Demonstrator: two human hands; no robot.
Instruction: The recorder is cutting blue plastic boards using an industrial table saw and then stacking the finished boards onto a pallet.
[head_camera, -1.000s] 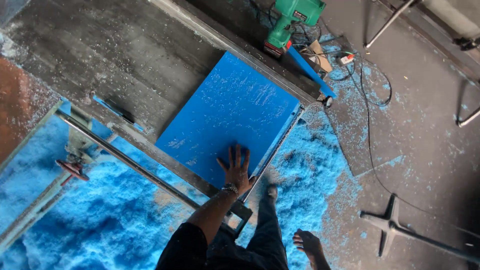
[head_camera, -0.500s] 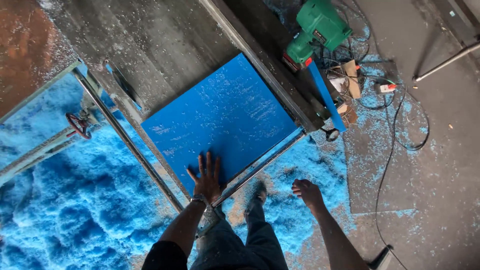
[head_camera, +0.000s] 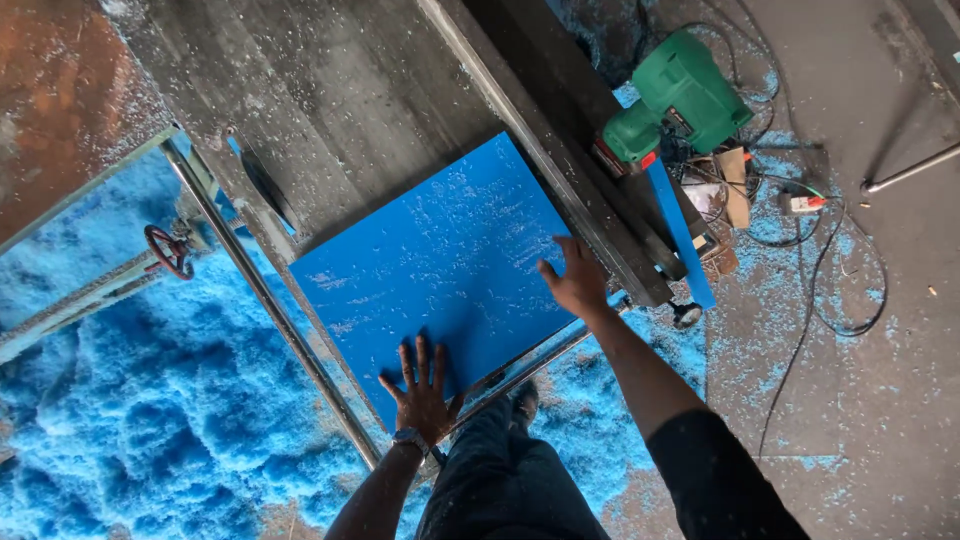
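Here, at the centre of the frame, I see a blue square panel (head_camera: 440, 265) lying flat on a grey worktable (head_camera: 330, 90) dusted with blue flecks. My left hand (head_camera: 422, 390), at lower centre, rests palm-down on the panel's near corner with the fingers spread and released, grasping nothing. My right hand (head_camera: 578, 280), right of centre, lies on the panel's right edge, touching it just beside a dark metal rail (head_camera: 560, 170) that runs diagonally from the top of the frame; its fingers are extended, not clenched. A green power tool (head_camera: 680, 95) sits in the upper right, beside the rail, with black cables (head_camera: 830, 290) trailing over the floor. Blue shavings (head_camera: 140, 400) heap up at lower left, beneath a red handwheel (head_camera: 168, 250) at the left edge.
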